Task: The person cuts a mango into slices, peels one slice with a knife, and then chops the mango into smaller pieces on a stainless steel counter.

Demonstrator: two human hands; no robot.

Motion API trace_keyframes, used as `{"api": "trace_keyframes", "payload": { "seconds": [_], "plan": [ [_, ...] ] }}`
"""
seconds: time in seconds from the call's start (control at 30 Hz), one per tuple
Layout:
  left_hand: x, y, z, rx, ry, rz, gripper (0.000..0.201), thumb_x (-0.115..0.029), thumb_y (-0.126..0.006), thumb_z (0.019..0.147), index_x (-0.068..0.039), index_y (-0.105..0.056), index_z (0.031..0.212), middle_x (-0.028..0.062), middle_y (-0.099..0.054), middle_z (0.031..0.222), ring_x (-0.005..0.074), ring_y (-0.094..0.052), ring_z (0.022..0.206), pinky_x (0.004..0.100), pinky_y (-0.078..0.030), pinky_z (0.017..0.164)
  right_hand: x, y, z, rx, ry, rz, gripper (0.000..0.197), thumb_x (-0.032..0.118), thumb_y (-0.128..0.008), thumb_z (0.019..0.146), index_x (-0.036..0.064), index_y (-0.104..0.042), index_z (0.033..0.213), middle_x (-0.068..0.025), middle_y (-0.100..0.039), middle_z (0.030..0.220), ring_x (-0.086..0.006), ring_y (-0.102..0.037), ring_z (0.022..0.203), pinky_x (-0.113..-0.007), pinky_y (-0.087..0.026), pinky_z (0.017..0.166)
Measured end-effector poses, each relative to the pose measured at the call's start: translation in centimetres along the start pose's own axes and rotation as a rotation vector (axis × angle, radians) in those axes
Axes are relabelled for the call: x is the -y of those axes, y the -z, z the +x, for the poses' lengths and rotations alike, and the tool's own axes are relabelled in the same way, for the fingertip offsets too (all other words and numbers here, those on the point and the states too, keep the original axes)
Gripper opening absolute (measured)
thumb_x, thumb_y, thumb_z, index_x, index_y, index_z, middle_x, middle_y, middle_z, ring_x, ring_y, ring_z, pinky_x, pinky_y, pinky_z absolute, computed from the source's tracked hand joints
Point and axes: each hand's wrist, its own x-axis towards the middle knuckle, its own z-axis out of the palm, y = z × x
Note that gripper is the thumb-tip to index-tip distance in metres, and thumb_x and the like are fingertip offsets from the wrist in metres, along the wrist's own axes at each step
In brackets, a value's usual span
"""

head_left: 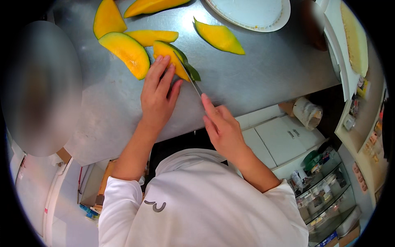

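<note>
My left hand [158, 92] presses its fingertips onto a yellow-orange, green-skinned slice [165, 50] that looks like mango, holding it against the metal table. In my right hand [224, 129] is a knife [191, 79], its handle wrapped by my fingers and mostly hidden. The blade lies along the right edge of that slice, between the yellow flesh and a strip of green skin [192, 72]. Just left of it rests another slice [127, 51], touching a long narrow slice [152, 37] and a broad wedge [109, 20].
The steel table [263, 70] carries a separate slice [220, 38] to the right, another slice [154, 5] at the far edge, and a white plate [255, 14]. A large blurred shape [41, 90] covers the left side. White cabinets [284, 138] and glass shelves [325, 197] stand lower right.
</note>
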Motion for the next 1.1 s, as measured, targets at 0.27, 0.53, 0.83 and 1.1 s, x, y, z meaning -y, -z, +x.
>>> {"api": "trace_keyframes", "payload": {
  "seconds": [0.27, 0.53, 0.83, 1.1],
  "plan": [
    [0.0, 0.1, -0.2, 0.007, -0.014, -0.012, 0.047, 0.001, -0.075, 0.077, 0.002, -0.062, 0.122, 0.0159, -0.055, 0.137, 0.0356, -0.052, 0.128, 0.0427, -0.043, 0.106, -0.1, -1.2, 0.0, -0.041, 0.005, 0.003, 0.061, 0.003, -0.059, 0.092, 0.0189, -0.042, 0.149, -0.0113, -0.052, 0.086, -0.0287, -0.058, 0.070, -0.039, -0.052, 0.065],
    [-0.2, 0.1, -0.3, 0.015, -0.019, -0.023, 0.048, 0.001, -0.075, 0.078, 0.001, -0.061, 0.124, 0.0157, -0.055, 0.138, 0.0355, -0.052, 0.129, 0.0420, -0.043, 0.106, 0.0, -2.9, -0.1, -0.110, -0.006, -0.029, 0.064, 0.002, -0.060, 0.092, 0.0188, -0.040, 0.150, -0.0128, -0.053, 0.081, -0.0318, -0.058, 0.070, -0.040, -0.051, 0.066],
    [-0.5, 0.4, -0.5, -0.032, 0.042, -0.093, 0.055, -0.003, -0.072, 0.081, -0.002, -0.052, 0.133, 0.0170, -0.050, 0.141, 0.0335, -0.050, 0.128, 0.0397, -0.042, 0.106, -0.1, -2.9, 0.2, -0.103, -0.008, -0.015, 0.063, 0.002, -0.060, 0.092, 0.0146, -0.039, 0.150, -0.0155, -0.057, 0.083, -0.0319, -0.061, 0.075, -0.039, -0.051, 0.073],
    [-4.0, 1.4, -0.1, -0.043, 0.915, -0.890, 0.052, -0.010, -0.059, 0.094, 0.003, -0.039, 0.140, 0.0157, -0.049, 0.139, 0.0216, -0.052, 0.120, 0.0336, -0.042, 0.102, 0.2, -1.4, 0.1, -0.241, -0.193, 0.255, 0.049, 0.009, -0.062, 0.092, 0.0036, -0.049, 0.139, -0.0193, -0.067, 0.113, -0.0319, -0.066, 0.103, -0.034, -0.050, 0.089]
  ]
}}
